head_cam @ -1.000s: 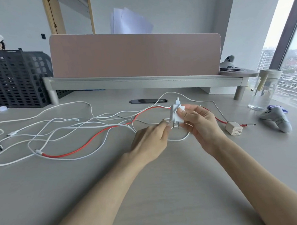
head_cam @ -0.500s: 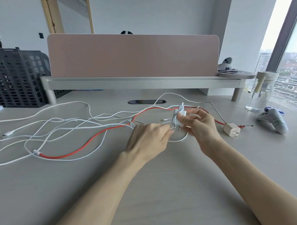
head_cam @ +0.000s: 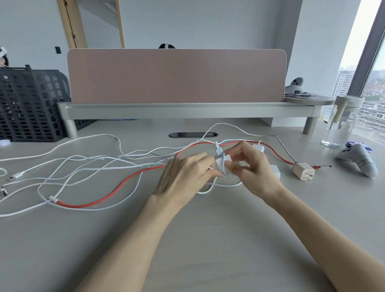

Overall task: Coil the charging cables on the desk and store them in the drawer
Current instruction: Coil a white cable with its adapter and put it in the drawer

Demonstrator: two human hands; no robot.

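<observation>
Seen from the head camera, the left hand (head_cam: 184,177) and right hand (head_cam: 254,171) are both pinching a white charger (head_cam: 221,164) just above the desk (head_cam: 191,234), while tangled white cables (head_cam: 86,170) and a red cable (head_cam: 84,205) are lying spread out leftward.

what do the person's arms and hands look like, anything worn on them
The left forearm and right forearm are bare up to the frame edge: no sleeve, cuff, watch or bracelet shows. The left hand and right hand wear no gloves. A small glint at a right finger might be a ring; too small to tell.
</observation>
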